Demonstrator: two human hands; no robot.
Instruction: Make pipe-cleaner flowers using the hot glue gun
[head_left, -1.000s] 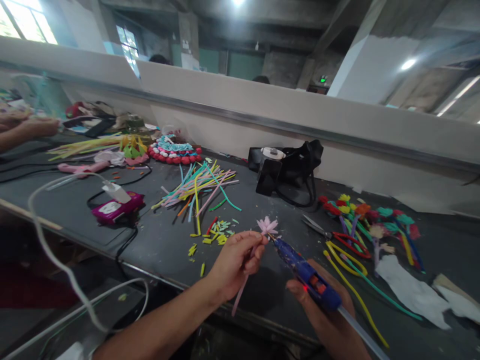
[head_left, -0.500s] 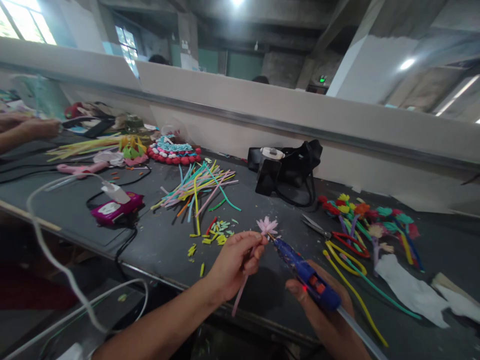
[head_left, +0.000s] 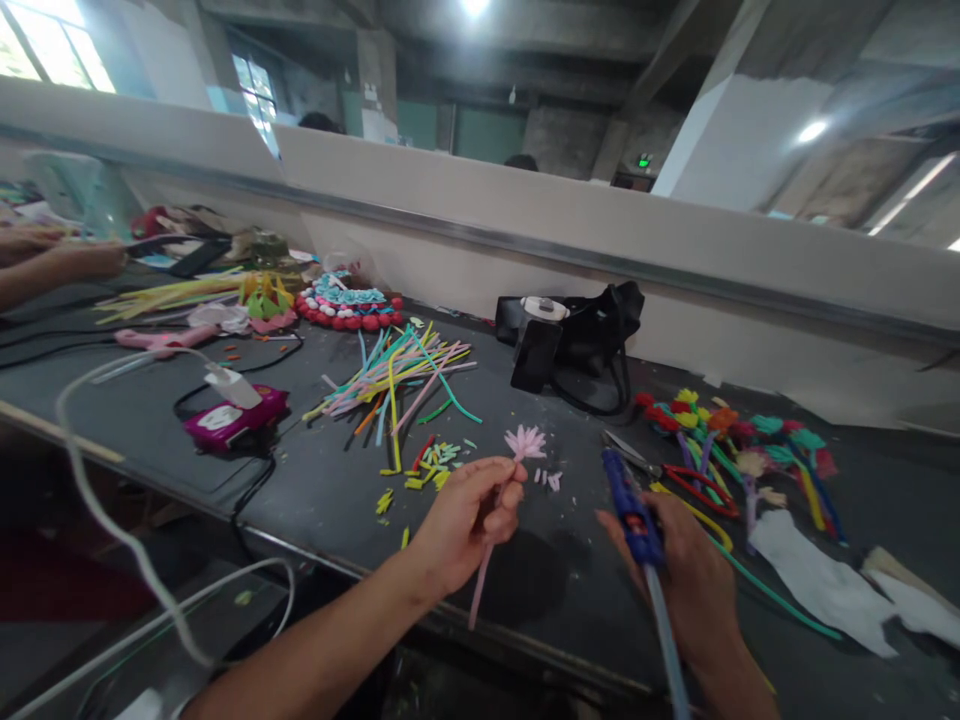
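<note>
Between the thumb and fingers of my left hand [head_left: 472, 515] is the stem of a pink pipe-cleaner flower [head_left: 525, 441], its petals fanned out above my fingertips and its stem hanging below. My right hand [head_left: 686, 570] is wrapped round a blue glue gun [head_left: 631, 510] with a clear glue stick out of its back end. The nozzle points away from me, apart from the flower. Short pale pink pieces [head_left: 551, 480] lie on the table just right of the flower. Yellow and green cut pieces [head_left: 431, 470] are scattered left of it.
Scissors with red handles [head_left: 697, 488] lie beyond the glue gun, near finished colourful flowers [head_left: 720, 420]. A pile of pipe cleaners [head_left: 397, 370], a purple power strip [head_left: 234, 415], a phone [head_left: 535, 355] and a black bag [head_left: 600, 320] are on the table. Another person's hands [head_left: 64, 258] work at far left.
My right hand has drawn the glue gun away from the flower, to the right, and turned it more upright. The flower has shifted slightly left, and the pale pink pieces show more fully.
</note>
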